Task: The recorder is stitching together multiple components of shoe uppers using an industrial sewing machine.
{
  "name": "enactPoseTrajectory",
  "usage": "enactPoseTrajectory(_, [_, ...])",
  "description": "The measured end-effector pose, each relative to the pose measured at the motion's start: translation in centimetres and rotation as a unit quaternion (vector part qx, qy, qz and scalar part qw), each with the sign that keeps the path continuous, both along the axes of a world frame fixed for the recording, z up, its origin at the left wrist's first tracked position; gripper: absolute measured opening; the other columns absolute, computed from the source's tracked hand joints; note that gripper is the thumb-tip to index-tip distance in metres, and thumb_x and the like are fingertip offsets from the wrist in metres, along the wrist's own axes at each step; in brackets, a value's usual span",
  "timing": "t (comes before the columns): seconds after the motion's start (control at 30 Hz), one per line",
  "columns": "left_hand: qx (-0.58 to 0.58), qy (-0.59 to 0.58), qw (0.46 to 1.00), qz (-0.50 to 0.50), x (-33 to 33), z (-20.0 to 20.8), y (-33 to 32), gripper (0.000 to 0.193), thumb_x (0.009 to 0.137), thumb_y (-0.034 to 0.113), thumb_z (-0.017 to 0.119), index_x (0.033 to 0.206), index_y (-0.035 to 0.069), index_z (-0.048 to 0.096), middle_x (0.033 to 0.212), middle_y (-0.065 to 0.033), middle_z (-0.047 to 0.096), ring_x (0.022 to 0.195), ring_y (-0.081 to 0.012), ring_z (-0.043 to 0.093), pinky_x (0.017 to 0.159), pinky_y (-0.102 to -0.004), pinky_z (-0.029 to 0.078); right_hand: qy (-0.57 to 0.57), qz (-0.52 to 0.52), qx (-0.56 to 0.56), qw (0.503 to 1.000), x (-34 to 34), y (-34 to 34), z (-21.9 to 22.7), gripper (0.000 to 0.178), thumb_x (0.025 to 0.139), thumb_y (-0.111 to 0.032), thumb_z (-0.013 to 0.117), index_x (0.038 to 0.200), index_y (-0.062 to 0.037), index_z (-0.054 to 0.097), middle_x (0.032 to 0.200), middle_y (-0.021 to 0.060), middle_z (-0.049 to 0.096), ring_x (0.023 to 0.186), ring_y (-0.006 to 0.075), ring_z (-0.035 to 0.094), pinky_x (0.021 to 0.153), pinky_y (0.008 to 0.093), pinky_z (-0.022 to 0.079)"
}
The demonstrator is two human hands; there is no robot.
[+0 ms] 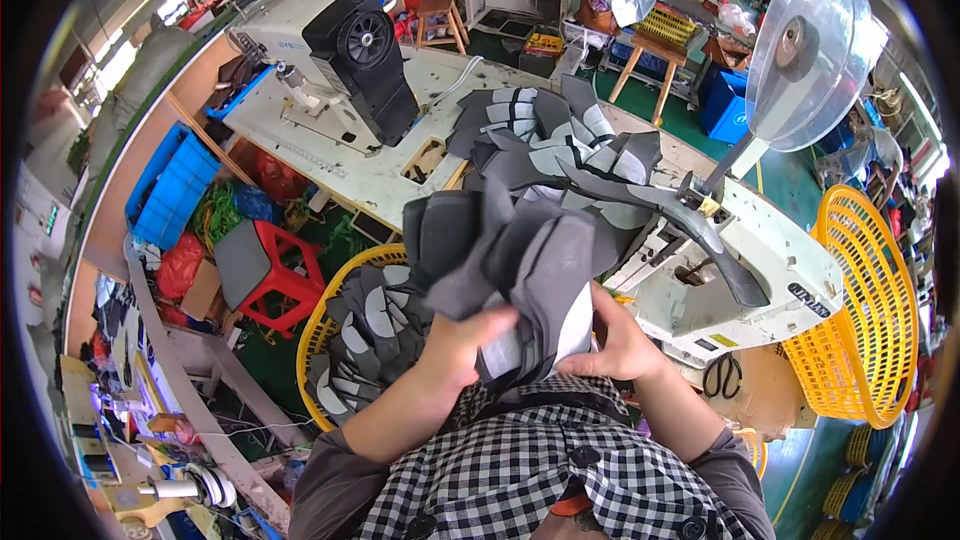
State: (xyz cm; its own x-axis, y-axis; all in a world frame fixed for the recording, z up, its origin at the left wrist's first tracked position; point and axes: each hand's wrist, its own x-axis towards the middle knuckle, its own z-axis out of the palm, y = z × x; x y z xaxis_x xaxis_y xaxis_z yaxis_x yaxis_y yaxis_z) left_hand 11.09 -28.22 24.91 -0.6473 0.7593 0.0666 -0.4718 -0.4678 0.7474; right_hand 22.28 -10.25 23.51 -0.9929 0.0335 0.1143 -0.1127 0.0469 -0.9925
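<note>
In front of my chest I hold a thick stack of dark grey cut pieces with white patches, which look like shoe-upper parts. My left hand is closed on its left side, thumb across the lower front. The right hand grips the lower right edge, its thumb pressed near the bottom. The upper left of the stack is blurred. Just beyond it, a heap of similar grey pieces covers part of the worktable. More such pieces fill a yellow basket beside my left forearm.
A sewing machine stands at the table's far left. Right of the heap are a white machine bed and a clear-bladed fan. Black scissors lie near my right forearm. A tall yellow basket and red stool flank me.
</note>
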Motion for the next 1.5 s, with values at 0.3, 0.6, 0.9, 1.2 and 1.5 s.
enactPoseTrajectory(0.3, [-0.116,0.036,0.961,0.249,-3.8,-1.4,1.2,0.059,0.077,0.012,0.057,0.132,0.004,0.037,0.109,-0.0125,0.057,0.1,-0.0288,0.056,0.09,-0.0441,0.044,0.107,-0.166,-0.209,0.958,2.9,2.0,1.1,0.092,0.057,-0.008,0.079,0.133,0.0023,0.028,0.119,0.0118,0.049,0.109,0.0198,0.05,0.095,0.034,0.039])
enactPoseTrajectory(0.6, [0.068,0.19,0.976,-0.082,-1.4,-0.7,2.8,0.101,0.066,0.036,0.08,0.142,0.007,0.021,0.129,-0.0153,0.046,0.126,-0.03,0.04,0.103,-0.0428,0.032,0.009,0.029,0.064,0.998,-0.2,0.5,-1.0,0.089,0.061,-0.02,0.078,0.134,-0.0003,0.03,0.127,0.0159,0.037,0.119,0.0277,0.039,0.101,0.0366,0.031])
enactPoseTrajectory(0.9, [0.034,0.07,0.993,0.088,-1.1,0.5,4.2,0.074,0.076,0.0,0.058,0.14,0.006,0.021,0.104,-0.0055,0.047,0.101,-0.0182,0.048,0.094,-0.0347,0.038,0.038,-0.097,0.128,0.986,1.5,-2.0,-4.4,0.104,0.063,-0.022,0.081,0.142,-0.0075,0.016,0.139,0.0155,0.028,0.126,0.0294,0.036,0.1,0.0401,0.036])
enactPoseTrajectory(1.2, [-0.204,0.563,0.801,0.031,-2.5,2.7,4.9,0.069,0.069,-0.003,0.054,0.132,0.001,0.027,0.116,-0.0126,0.046,0.105,-0.0195,0.049,0.093,-0.0324,0.037,-0.192,-0.198,0.155,0.949,4.9,0.8,-3.8,0.073,0.067,-0.011,0.074,0.128,0.0018,0.036,0.11,0.0163,0.053,0.099,0.0214,0.057,0.089,0.0311,0.045])
enactPoseTrajectory(1.5, [-0.049,0.369,0.917,-0.143,-2.1,2.6,8.1,0.062,0.071,-0.003,0.045,0.132,-0.001,0.03,0.113,-0.0159,0.053,0.102,-0.022,0.054,0.092,-0.036,0.04,-0.137,-0.276,0.064,0.949,7.5,1.4,-6.9,0.053,0.073,-0.013,0.071,0.118,0.0001,0.044,0.092,0.0127,0.059,0.09,0.0209,0.059,0.088,0.0317,0.046])
